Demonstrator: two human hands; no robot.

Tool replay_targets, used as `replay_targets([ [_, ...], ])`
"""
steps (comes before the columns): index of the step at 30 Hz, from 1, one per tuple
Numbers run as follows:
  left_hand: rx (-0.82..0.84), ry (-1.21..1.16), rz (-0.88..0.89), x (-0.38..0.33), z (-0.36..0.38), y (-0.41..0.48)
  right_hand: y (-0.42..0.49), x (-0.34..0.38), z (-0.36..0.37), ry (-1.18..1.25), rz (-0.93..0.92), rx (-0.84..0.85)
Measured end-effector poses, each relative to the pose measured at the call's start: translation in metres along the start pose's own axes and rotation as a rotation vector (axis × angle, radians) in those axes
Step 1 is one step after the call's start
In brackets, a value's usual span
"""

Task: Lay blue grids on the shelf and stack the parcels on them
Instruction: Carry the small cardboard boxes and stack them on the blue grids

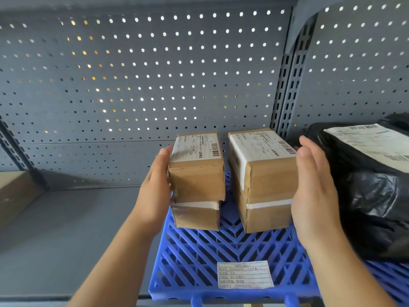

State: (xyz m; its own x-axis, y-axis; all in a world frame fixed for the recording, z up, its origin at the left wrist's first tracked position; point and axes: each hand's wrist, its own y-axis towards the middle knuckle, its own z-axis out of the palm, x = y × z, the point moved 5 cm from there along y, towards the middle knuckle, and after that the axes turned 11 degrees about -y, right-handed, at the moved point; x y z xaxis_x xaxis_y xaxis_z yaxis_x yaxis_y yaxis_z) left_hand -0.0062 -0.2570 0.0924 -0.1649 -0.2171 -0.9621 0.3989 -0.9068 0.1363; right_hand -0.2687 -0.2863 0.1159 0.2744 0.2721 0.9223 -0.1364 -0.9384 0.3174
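left hand (155, 191): flat and open, palm pressed against the left side of the top-left parcel (197, 167), fingers stretched along it, not wrapped round anything

right hand (314, 196): also open and flat, fingers together, sitting right at the right side of the two-box stack at 3 o'clock; can't tell if the palm actually touches the cardboard

left stack: top-left parcel sits on a lower box (195, 216), twisted a bit so it overhangs, white label with barcode facing up

right stack: top-right parcel (263, 160) on another brown box (265, 216), edges lined up pretty neatly, small gap between the two stacks

blue grid (221, 251): lying flat on the shelf, both stacks standing on its far half, a paper tag (244, 274) stuck near its front edge at 6 o'clock

second blue grid (389, 275): just beside the first at 4 o'clock, mostly covered

black bag parcel (371, 196): crinkly plastic with a white label, at 3 o'clock, resting on that second grid, near the right hand

shelf (66, 229): grey metal, bare stretch at 9 o'clock, pegboard back panel (143, 74) at 12 o'clock

cardboard box (15, 191): only a corner shows at the far left edge
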Motion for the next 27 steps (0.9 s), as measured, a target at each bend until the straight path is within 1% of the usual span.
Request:
replay_targets([
  [4, 0.111, -0.061, -0.066, 0.015, 0.003, -0.004, -0.004, -0.013, 0.004, 0.115, 0.105, 0.032],
  [7, 0.131, -0.106, -0.074, 0.021, 0.004, -0.008, -0.007, -0.019, 0.009, 0.200, 0.189, 0.075],
  [9, 0.157, -0.134, -0.068, 0.023, 0.005, -0.009, -0.008, -0.023, 0.011, 0.222, 0.215, 0.101],
  [14, 0.242, -0.131, -0.058, 0.023, 0.012, -0.012, -0.010, -0.021, 0.020, 0.264, 0.164, 0.190],
  [19, 0.290, -0.157, -0.108, 0.028, 0.016, -0.016, -0.014, -0.014, 0.022, 0.247, 0.075, 0.243],
  [22, 0.298, -0.179, -0.141, 0.029, 0.014, -0.018, -0.015, -0.015, 0.020, 0.221, 0.054, 0.250],
  [25, 0.305, -0.143, -0.140, 0.030, 0.012, -0.018, -0.018, -0.015, 0.017, 0.193, 0.027, 0.247],
  [27, 0.277, -0.130, -0.144, 0.030, 0.011, -0.017, -0.019, -0.014, 0.016, 0.171, 0.010, 0.248],
])
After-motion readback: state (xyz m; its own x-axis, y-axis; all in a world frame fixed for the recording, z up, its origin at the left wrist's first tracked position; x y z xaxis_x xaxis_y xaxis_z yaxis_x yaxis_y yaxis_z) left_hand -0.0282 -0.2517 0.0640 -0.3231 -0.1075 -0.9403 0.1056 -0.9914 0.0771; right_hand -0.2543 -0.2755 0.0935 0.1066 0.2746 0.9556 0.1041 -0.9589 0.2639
